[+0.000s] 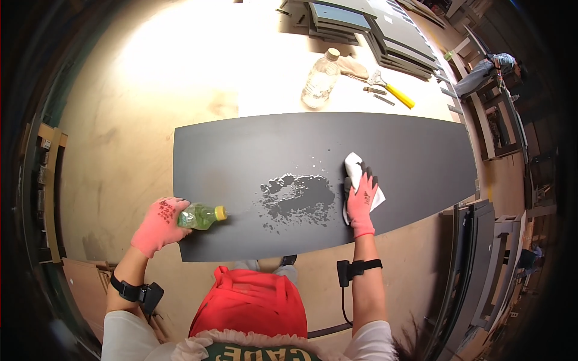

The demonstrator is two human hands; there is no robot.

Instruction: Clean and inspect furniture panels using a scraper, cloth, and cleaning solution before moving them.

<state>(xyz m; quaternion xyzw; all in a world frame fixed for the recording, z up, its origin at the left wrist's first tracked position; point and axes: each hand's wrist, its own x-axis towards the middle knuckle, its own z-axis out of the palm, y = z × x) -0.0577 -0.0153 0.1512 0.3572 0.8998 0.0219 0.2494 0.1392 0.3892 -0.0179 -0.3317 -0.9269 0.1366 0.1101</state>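
A long dark grey panel [409, 144] lies across in front of me, with a puddle of clear liquid [298, 195] and scattered droplets near its middle. At the panel's left end my left hand [159, 227], in a pink glove, is closed around a green plastic bottle [201, 216] with a yellow cap. The bottle is tilted on its side, cap toward the puddle. Right of the puddle, my right hand [361, 198], gloved in pink with dark fingertips, presses a white cloth [354, 165] against the panel.
Beyond the panel stand a clear bottle [321, 81], a yellow-handled scraper [397, 93], a beige cloth [353, 67] and small dark tools [379, 96]. Stacked panels [397, 48] lie at the far right. More boards [463, 271] lean at the near right. Another person [487, 69] is at the far right.
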